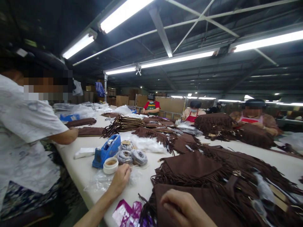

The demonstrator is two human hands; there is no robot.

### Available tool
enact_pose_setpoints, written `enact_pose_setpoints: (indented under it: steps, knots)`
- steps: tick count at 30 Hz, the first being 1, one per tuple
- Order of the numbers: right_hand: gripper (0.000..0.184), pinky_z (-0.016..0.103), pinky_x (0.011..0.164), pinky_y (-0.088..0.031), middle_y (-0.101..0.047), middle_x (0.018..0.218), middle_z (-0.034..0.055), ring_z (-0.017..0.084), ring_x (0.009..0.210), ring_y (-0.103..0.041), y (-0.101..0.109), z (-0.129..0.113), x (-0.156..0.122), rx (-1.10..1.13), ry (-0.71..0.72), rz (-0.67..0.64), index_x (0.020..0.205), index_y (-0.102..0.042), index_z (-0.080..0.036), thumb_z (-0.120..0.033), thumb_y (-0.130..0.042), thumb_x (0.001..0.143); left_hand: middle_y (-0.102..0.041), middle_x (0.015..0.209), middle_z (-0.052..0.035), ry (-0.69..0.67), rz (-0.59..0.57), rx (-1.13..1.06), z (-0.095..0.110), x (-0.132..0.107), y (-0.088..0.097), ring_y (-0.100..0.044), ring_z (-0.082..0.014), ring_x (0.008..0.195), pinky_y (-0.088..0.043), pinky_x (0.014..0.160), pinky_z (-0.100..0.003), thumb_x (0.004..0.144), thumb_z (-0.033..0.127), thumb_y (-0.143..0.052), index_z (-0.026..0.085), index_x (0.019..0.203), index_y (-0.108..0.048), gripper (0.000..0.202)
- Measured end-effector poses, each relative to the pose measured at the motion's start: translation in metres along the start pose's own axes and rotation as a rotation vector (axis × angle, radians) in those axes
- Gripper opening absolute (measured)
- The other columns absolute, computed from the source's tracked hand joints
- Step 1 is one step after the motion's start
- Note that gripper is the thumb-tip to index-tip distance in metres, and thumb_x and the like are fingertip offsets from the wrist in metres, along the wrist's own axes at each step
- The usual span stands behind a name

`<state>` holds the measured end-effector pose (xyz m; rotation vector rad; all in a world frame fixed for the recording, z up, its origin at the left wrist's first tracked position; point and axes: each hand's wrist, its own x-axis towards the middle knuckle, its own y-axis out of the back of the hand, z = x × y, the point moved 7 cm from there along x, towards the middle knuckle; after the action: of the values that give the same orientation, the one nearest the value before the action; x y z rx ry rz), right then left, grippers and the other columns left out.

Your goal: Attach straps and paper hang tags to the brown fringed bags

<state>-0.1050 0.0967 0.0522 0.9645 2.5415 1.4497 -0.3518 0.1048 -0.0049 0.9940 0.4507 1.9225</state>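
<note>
My left hand (121, 177) is closed, fingers bent down, over the white table beside a clear plastic bag (100, 182). What it holds, if anything, is hidden. A white tape roll (110, 165) stands just left of it, with grey coiled straps or cords (139, 157) beyond. Over a dark brown fringed bag (203, 201) in front of me, my right hand (178, 206) has its fingers curled in. Its palm faces away, so I cannot see whether anything is inside. More brown fringed pieces (193, 164) are piled behind that bag.
A blue tape dispenser (107, 152) stands behind the tape roll. Purple-and-white wrapping (127, 214) lies at the near edge. A co-worker in a white patterned shirt (26, 126) leans in at left. Stacked brown pieces (130, 123) fill mid-table; several people sit across.
</note>
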Motion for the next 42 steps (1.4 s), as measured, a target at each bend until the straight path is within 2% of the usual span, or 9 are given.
enact_pose_setpoints:
  steps: [3,7,10,14,16,20,32,37,42]
  knots:
    - [0.023,0.020,0.068,-0.043,-0.073,0.081,0.0022,0.015,0.074,-0.065,-0.028,0.001,0.057,-0.038,-0.033,0.046,0.090,-0.072,-0.019,-0.018,-0.049,0.089,-0.060,0.077,-0.0054,0.002,0.001,-0.073,-0.001,-0.002,0.001,-0.058,-0.0217,0.078,-0.046,0.075,-0.034,0.092,0.035,-0.028,0.021,0.074,-0.049,0.031]
    - [0.027,0.024,0.072,-0.043,-0.075,0.090,0.0081,0.019,0.084,-0.067,-0.069,0.025,0.110,-0.227,-0.124,0.054,0.099,-0.073,-0.018,-0.008,-0.050,0.087,-0.059,0.076,-0.0053,0.003,-0.007,-0.135,0.000,-0.004,0.000,-0.057,-0.0217,0.077,-0.044,0.074,-0.033,0.093,0.038,-0.029,0.021,0.074,-0.050,0.034]
    - [0.026,0.026,0.070,-0.041,-0.074,0.092,0.0125,0.024,0.088,-0.067,-0.086,0.040,0.127,-0.320,-0.184,0.068,0.093,-0.072,-0.016,-0.007,-0.048,0.088,-0.059,0.077,-0.0059,0.004,-0.040,-0.171,0.001,-0.004,-0.003,-0.056,-0.0221,0.078,-0.043,0.074,-0.034,0.093,0.037,-0.031,0.020,0.074,-0.052,0.033]
    - [0.026,0.026,0.064,-0.038,-0.073,0.087,0.0095,0.022,0.083,-0.068,-0.092,0.047,0.130,-0.397,-0.211,0.090,0.087,-0.070,-0.017,-0.010,-0.045,0.093,-0.064,0.090,-0.0081,-0.013,-0.086,-0.188,0.004,-0.004,-0.005,-0.058,-0.0233,0.088,-0.043,0.082,-0.035,0.090,0.033,-0.039,0.018,0.086,-0.058,0.025]
    - [0.024,0.026,0.063,-0.037,-0.072,0.088,0.0069,0.021,0.082,-0.068,-0.092,0.047,0.129,-0.420,-0.199,0.103,0.090,-0.069,-0.019,-0.013,-0.046,0.094,-0.066,0.101,-0.0088,-0.009,-0.113,-0.167,0.005,-0.005,-0.007,-0.058,-0.0243,0.095,-0.043,0.087,-0.036,0.085,0.032,-0.047,0.018,0.098,-0.061,0.023]
    - [0.016,0.024,0.063,-0.036,-0.070,0.090,0.0020,0.017,0.083,-0.067,-0.090,0.047,0.126,-0.442,-0.162,0.136,0.092,-0.068,-0.023,-0.018,-0.052,0.092,-0.064,0.118,-0.0105,-0.013,-0.164,-0.105,0.003,-0.007,-0.012,-0.055,-0.0265,0.111,-0.040,0.099,-0.038,0.077,0.027,-0.056,0.018,0.115,-0.060,0.040]
    - [0.019,0.026,0.054,-0.024,-0.068,0.084,0.0012,0.013,0.066,-0.061,-0.079,0.039,0.122,-0.417,-0.114,0.200,0.081,-0.069,-0.024,-0.019,-0.052,0.087,-0.066,0.118,-0.0065,-0.119,-0.170,-0.040,0.008,-0.005,-0.015,-0.055,-0.0246,0.112,-0.039,0.102,-0.039,0.080,0.020,-0.054,0.022,0.110,-0.070,0.034]
    - [0.018,0.025,0.057,-0.026,-0.063,0.075,0.0007,0.015,0.067,-0.057,-0.050,0.052,0.107,-0.300,-0.200,0.271,0.068,-0.062,-0.021,-0.019,-0.050,0.081,-0.067,0.114,-0.0091,-0.102,-0.161,0.000,0.006,-0.005,-0.017,-0.057,-0.0256,0.109,-0.041,0.100,-0.040,0.079,0.019,-0.056,0.018,0.101,-0.074,0.028]
    - [0.020,0.024,0.059,-0.033,-0.048,0.057,-0.0025,0.015,0.059,-0.050,0.000,0.087,0.066,-0.127,-0.346,0.383,0.058,-0.045,-0.022,-0.026,-0.040,0.076,-0.069,0.110,-0.0092,-0.129,-0.139,0.056,0.002,-0.004,-0.019,-0.060,-0.0256,0.105,-0.044,0.097,-0.041,0.080,0.019,-0.054,0.019,0.098,-0.074,0.026]
